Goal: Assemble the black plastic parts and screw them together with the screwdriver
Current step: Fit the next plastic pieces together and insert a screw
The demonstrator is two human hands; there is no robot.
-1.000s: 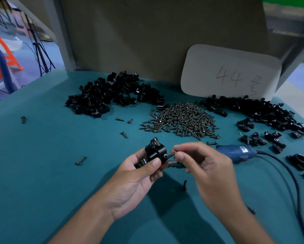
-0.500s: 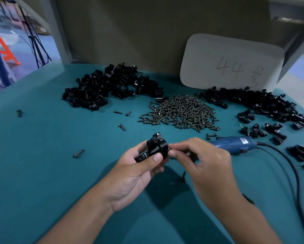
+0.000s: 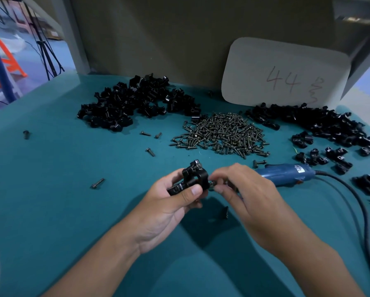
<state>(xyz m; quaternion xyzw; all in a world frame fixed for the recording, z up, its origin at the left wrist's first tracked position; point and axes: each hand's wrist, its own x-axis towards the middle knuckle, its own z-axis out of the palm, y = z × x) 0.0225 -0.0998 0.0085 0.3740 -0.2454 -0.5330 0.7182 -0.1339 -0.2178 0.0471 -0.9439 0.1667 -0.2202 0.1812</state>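
A heap of black plastic parts lies far left. The left hand grips a black assembly above the table; the right hand pinches a screw at its side (blue screwdriver lying just behind).

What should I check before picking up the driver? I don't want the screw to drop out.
1. Black plastic assembly gripped firmly in the left hand: ok.
2. Screw started in the hole, pinched by the right hand: ok.
3. Screw seated straight and deep enough to stay: cannot tell, fingers hide it.
4. Blue screwdriver within reach, lying just behind the right hand: ok.
5. Its cable free of loose parts: ok.
6. Spare screw pile nearby: ok.
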